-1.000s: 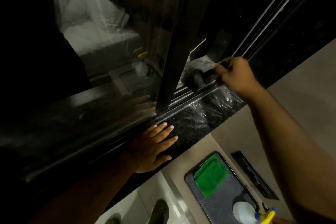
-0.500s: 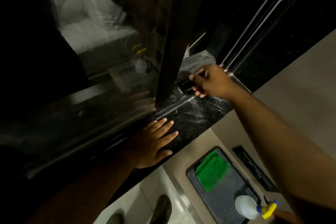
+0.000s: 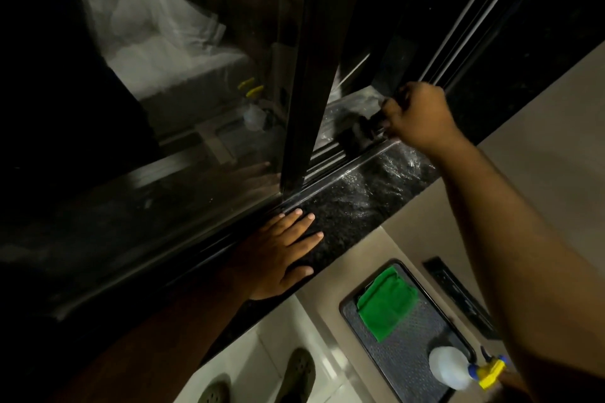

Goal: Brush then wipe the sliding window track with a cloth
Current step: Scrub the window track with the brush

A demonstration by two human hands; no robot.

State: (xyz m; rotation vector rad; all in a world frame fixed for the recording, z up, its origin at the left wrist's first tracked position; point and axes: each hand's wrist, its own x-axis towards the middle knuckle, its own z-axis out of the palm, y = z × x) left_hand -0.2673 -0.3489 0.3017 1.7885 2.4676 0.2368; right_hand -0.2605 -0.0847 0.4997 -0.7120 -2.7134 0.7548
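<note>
One dark brush (image 3: 355, 134) sits in the window track (image 3: 327, 157), just right of the sliding frame (image 3: 304, 75). Right hand (image 3: 417, 118) fist-clamped on its handle. Left hand (image 3: 278, 258) flat on granite sill (image 3: 353, 206), fingers spread. Green cloth (image 3: 386, 303) lies on tray (image 3: 409, 363) w/ spray bottle (image 3: 453, 368), well apart from track.

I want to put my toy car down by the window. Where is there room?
The speckled ledge is bare between the left hand and the right hand. The tray has a free patch between the green cloth and the spray bottle. The window track is crowded: the brush is there.
</note>
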